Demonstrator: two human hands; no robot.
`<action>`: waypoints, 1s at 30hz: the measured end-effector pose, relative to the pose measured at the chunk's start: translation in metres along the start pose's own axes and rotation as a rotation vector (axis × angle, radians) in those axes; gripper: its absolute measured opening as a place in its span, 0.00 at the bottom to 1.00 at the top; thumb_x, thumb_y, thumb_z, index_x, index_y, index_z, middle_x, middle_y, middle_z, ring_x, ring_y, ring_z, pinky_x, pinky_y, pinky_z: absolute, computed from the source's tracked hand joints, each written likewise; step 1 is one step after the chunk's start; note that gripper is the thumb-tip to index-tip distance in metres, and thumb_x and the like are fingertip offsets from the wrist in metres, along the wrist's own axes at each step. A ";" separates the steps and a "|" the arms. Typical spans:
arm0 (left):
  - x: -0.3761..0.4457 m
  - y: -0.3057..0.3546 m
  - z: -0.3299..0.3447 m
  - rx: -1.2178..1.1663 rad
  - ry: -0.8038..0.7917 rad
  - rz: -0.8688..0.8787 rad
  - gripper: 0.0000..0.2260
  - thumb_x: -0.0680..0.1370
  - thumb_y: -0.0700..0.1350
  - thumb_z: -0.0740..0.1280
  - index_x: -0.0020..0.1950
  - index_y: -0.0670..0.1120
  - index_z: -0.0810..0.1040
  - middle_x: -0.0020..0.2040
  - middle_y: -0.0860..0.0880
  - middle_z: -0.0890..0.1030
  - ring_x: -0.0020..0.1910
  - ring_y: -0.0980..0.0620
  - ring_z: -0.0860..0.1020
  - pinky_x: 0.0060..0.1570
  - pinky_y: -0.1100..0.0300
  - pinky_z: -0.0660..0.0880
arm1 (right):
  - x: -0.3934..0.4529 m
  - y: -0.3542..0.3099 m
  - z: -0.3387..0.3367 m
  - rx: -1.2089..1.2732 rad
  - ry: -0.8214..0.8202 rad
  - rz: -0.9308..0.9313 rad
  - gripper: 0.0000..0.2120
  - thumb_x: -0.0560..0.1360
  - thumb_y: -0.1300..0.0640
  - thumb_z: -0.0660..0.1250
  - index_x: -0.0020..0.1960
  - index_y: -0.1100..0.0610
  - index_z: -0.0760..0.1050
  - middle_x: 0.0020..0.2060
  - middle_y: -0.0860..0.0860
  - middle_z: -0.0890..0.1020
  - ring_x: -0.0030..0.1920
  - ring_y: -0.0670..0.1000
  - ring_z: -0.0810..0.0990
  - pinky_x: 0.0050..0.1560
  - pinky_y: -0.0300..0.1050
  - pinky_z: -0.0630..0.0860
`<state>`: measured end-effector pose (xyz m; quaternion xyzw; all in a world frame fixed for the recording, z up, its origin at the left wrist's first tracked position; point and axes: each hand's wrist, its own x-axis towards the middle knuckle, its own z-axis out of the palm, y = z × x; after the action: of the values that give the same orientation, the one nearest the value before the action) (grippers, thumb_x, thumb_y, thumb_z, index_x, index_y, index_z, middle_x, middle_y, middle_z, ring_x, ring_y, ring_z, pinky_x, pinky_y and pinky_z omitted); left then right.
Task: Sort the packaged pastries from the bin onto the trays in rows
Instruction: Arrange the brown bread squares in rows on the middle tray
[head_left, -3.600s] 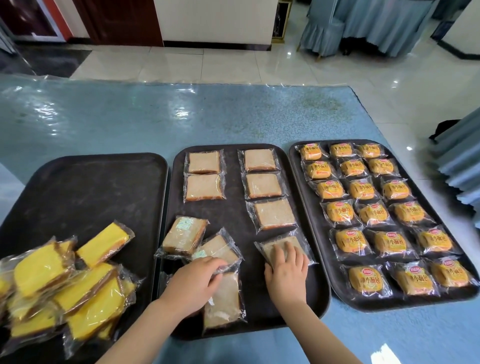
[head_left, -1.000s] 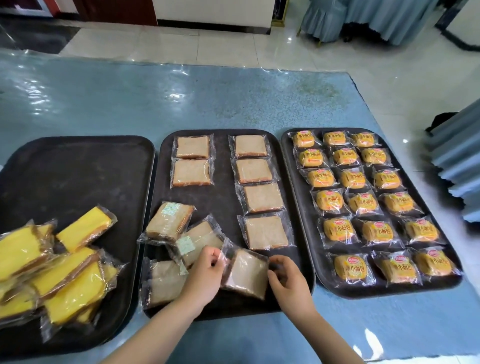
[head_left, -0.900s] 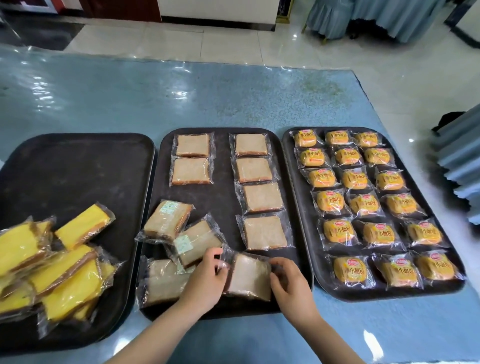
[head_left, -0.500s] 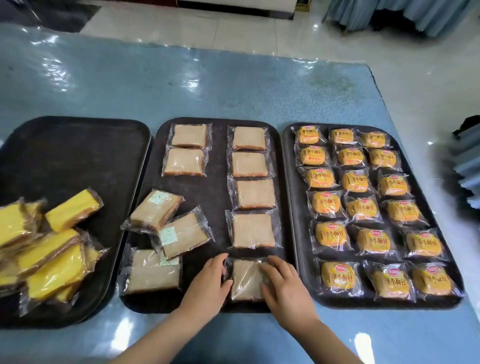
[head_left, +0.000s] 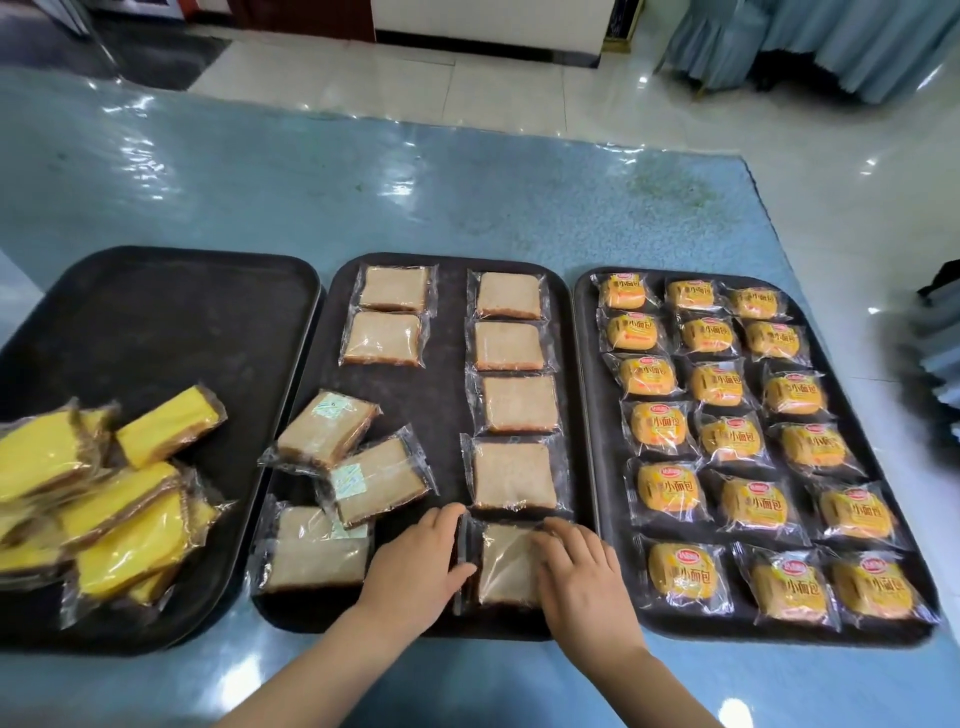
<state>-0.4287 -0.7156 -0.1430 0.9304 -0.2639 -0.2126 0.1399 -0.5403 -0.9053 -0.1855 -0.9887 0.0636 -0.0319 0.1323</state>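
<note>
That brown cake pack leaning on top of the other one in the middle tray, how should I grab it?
Take the tilted brown cake pack by its two long sides, coming down from above with your left hand, which is nearer. Its upper end rests on another pack, so those sides sit raised and open to fingers. Probably skip the crinkly wrapper ends; they look flimsy and may slip.

Three trays side by side on the table — left tray: pile at its left edge; middle tray: two columns plus loose packs near-left; right tray: three full columns.
</note>
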 end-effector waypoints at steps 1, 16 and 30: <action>-0.002 -0.003 -0.005 -0.008 0.017 0.020 0.24 0.79 0.58 0.62 0.73 0.53 0.60 0.60 0.56 0.73 0.51 0.56 0.77 0.41 0.61 0.73 | 0.003 -0.003 -0.001 0.018 0.009 -0.009 0.14 0.75 0.55 0.62 0.60 0.51 0.75 0.61 0.49 0.76 0.61 0.52 0.74 0.62 0.45 0.64; 0.006 -0.132 -0.072 0.057 0.394 0.048 0.11 0.74 0.48 0.69 0.55 0.54 0.76 0.54 0.57 0.75 0.55 0.52 0.73 0.53 0.54 0.72 | 0.100 -0.117 0.026 0.054 -0.148 -0.206 0.25 0.68 0.55 0.65 0.66 0.53 0.70 0.64 0.51 0.74 0.63 0.55 0.73 0.65 0.50 0.72; 0.034 -0.173 -0.074 0.220 0.279 0.173 0.29 0.65 0.38 0.76 0.64 0.52 0.77 0.62 0.53 0.79 0.62 0.51 0.77 0.58 0.53 0.76 | 0.113 -0.133 0.055 -0.021 -0.178 -0.109 0.22 0.64 0.61 0.71 0.58 0.53 0.73 0.68 0.53 0.74 0.60 0.58 0.78 0.56 0.49 0.79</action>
<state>-0.2935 -0.5812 -0.1538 0.9343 -0.3425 -0.0388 0.0905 -0.4088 -0.7790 -0.1983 -0.9909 -0.0018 0.0497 0.1249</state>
